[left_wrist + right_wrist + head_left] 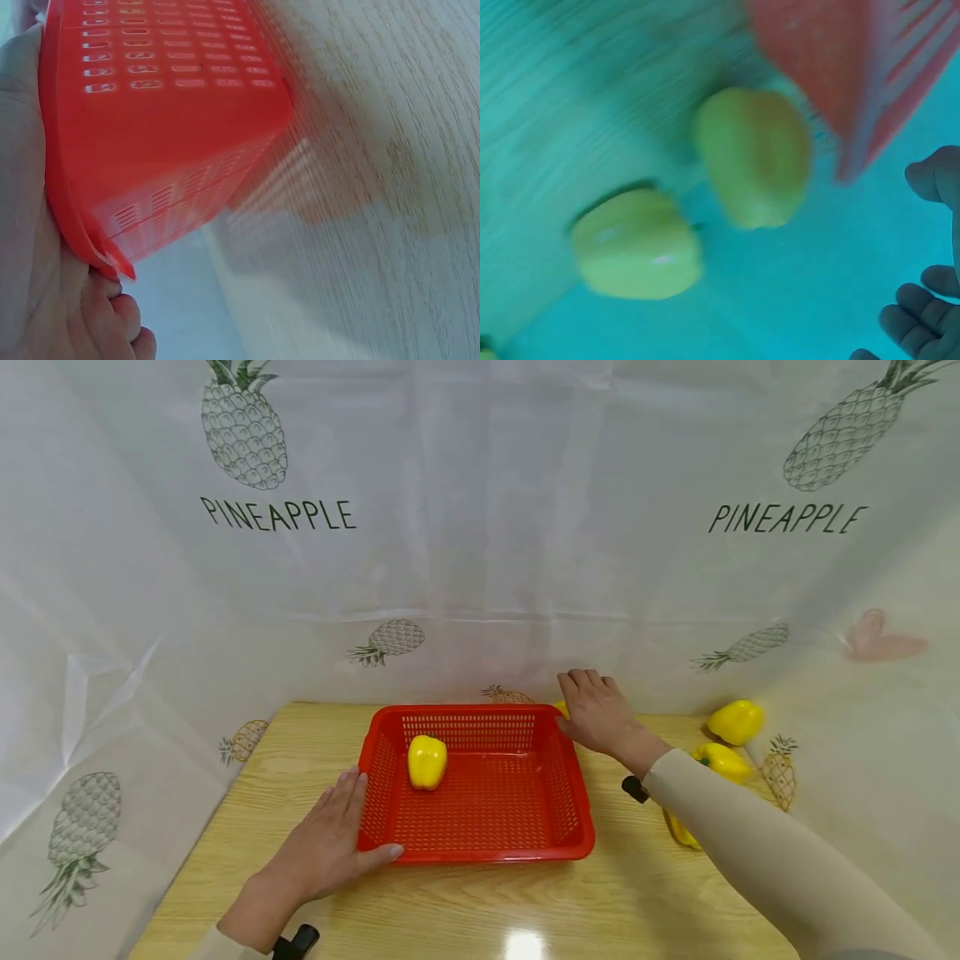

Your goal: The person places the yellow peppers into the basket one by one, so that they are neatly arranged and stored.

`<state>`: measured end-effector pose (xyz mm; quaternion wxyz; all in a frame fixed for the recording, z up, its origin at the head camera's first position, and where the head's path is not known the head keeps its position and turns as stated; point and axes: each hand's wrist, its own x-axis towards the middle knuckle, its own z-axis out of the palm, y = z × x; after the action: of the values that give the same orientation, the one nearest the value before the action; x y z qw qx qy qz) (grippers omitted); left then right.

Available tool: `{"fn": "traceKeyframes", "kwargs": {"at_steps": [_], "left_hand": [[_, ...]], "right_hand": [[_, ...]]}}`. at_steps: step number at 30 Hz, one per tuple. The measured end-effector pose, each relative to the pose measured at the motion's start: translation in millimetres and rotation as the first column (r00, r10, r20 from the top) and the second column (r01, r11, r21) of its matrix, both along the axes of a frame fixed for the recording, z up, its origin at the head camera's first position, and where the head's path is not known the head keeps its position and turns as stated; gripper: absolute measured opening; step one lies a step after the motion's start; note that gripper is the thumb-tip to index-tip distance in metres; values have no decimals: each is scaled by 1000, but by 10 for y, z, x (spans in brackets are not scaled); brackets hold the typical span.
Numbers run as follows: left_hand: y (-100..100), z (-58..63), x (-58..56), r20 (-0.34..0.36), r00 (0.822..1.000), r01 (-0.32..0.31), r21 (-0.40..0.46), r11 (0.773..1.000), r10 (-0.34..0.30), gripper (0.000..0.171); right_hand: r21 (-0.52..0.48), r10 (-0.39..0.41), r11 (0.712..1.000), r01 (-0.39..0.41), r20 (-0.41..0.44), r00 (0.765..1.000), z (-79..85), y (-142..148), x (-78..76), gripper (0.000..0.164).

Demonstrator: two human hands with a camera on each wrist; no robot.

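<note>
A red plastic basket [472, 857] sits on the table with one yellow bell pepper [427, 762] inside, toward its left. My left hand [322, 843] rests against the basket's left front corner, fingers along the left rim and thumb over the front rim. Over the right back corner hovers my right hand [596, 714], with nothing between its fingers. A second yellow bell pepper [561, 707] lies behind that corner, mostly hidden by the basket and hand. In the right wrist view, two blurred bell peppers [754, 157] lie beside the basket, apart from the right fingers.
Along the table's right side lie more yellow bell peppers [737, 722], one partly covered by the right sleeve [757, 835]. A pale plastic sheet [480, 552] printed with pineapples hangs behind and beside the wooden table [420, 910].
</note>
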<state>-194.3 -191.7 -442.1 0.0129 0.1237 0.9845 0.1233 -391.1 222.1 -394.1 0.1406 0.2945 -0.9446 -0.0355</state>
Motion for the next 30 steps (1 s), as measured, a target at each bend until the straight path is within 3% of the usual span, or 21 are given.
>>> {"fn": "traceKeyframes", "kwargs": {"at_steps": [5, 12, 21, 25, 30], "left_hand": [[-16, -6, 16, -5, 1000, 0, -2, 1000, 0, 122], [-18, -42, 3, 19, 1000, -12, 7, 1000, 12, 124], [14, -44, -20, 21, 1000, -10, 12, 1000, 10, 124], [17, -39, -23, 20, 1000, -14, 9, 1000, 13, 123], [12, -44, -9, 29, 999, -23, 18, 1000, 23, 124]], "right_hand": [[33, 1, 999, 0, -38, 999, -194, 233, -108, 70], [133, 20, 991, -17, -18, 1000, -499, 330, -220, 84], [181, 57, 982, -55, -3, 998, -676, 336, -288, 74], [172, 63, 983, -62, 2, 998, -742, 357, -273, 71], [98, 59, 994, -53, -58, 997, -840, 404, -200, 60]]}}
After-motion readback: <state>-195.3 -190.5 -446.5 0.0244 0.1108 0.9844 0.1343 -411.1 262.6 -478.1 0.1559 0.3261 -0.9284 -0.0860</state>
